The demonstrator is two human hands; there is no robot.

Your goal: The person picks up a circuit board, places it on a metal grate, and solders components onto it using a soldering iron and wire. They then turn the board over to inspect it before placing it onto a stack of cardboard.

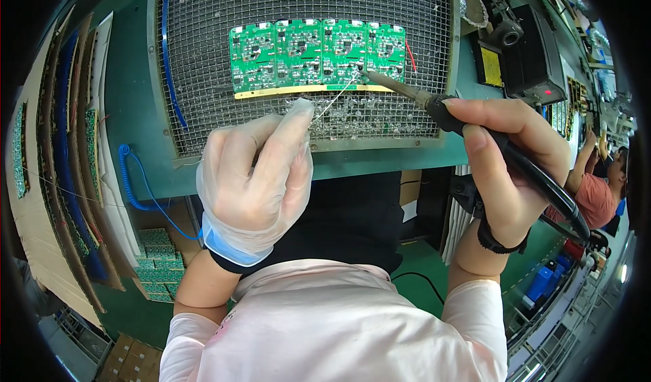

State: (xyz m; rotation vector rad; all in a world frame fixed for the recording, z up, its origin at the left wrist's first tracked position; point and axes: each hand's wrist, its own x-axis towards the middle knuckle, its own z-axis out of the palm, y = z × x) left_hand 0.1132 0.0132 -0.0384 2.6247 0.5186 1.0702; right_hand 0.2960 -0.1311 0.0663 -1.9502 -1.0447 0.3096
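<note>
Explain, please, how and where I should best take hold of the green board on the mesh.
Probably by the yellow strip along the near edge of the board, left end, coming from the near side. The board lies flat on the mesh; its top is crowded with small parts, but this strip looks bare. The iron and wire are over the right half.

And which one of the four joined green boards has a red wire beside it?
The rightmost board of the row: the red wire is at its right edge, while the three to its left have no such wire beside them.
</note>
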